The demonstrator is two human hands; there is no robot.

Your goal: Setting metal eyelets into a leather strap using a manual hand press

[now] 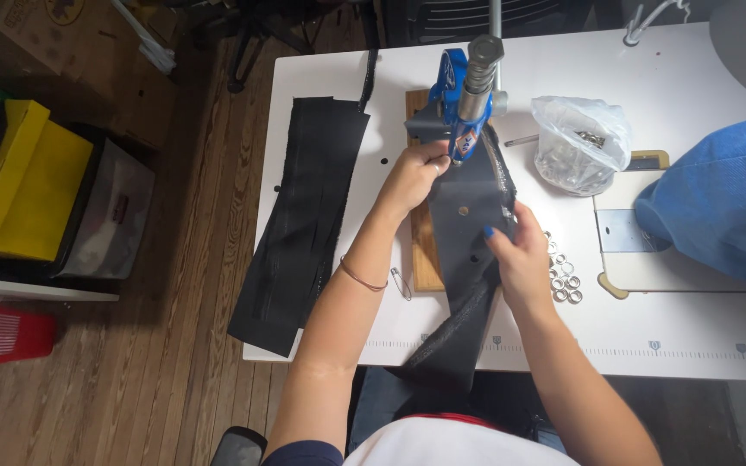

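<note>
A black fabric strip [468,224] with punched holes lies across a wooden board [426,250] under a blue hand press [464,103]. My left hand [409,179] pinches the strip's far end right at the press head. My right hand [520,259] grips the strip lower down, at its right edge. The strip's near end hangs off the table's front edge. Several silver eyelets [563,280] lie loose just right of my right hand.
A stack of black fabric strips [304,224] lies along the white table's [675,336] left side. A clear bag of eyelets [580,142] stands right of the press. Blue cloth [727,203] covers the right. A safety pin [401,283] lies near my left forearm. Yellow and grey bins stand on the floor.
</note>
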